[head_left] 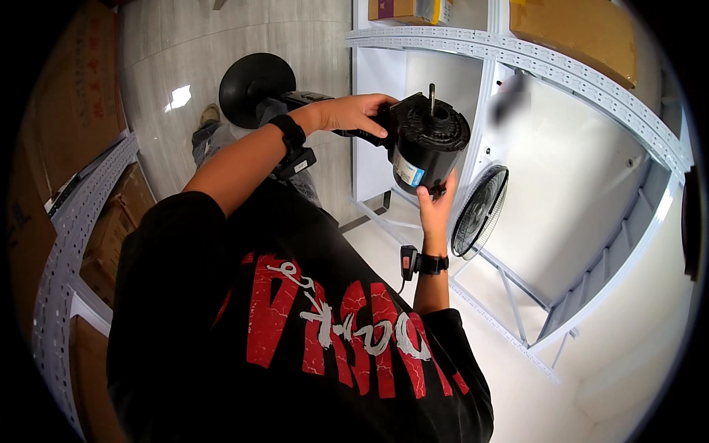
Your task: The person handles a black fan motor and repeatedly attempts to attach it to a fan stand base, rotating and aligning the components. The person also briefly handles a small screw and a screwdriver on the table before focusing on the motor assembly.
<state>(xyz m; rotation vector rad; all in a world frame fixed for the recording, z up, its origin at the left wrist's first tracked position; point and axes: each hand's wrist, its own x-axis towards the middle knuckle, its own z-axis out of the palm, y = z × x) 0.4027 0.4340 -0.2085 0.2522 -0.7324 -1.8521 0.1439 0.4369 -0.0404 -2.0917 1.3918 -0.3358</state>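
Fan motor housing (432, 140), black, ribbed, with a white-and-blue label (408, 171) — held up between both hands, right of the wearer's body and before the white shelving. Metal shaft (432, 92) bare, projecting from the vented end.

Left hand (353, 114): closed about the neck end of the housing, thumb on the near side. Right hand (437, 208): closed on the near underside, thumb on the casing, other fingers mostly hidden.

Condition, as judged: part-assembled. Black pole (306, 97) runs from the round base (251, 83), on its way to the housing; the left hand and forearm cover part of it, so the joint cannot be checked. Nothing is mounted on the shaft; blade and guard are not fitted there.

Round wire grille (480, 212), black: apart, tilted, just right of the right hand; its support is unclear.

Surroundings: white shelving (517, 48) close on the right, limiting room on that side — a large carton (576, 37) and a smaller carton (391, 9) at its far side. Blurred dark patch on its upright, unidentifiable. Left: perforated rack (63, 251) with brown cartons (118, 221). Shoe (210, 114) near the base. Black strapped device on each wrist.
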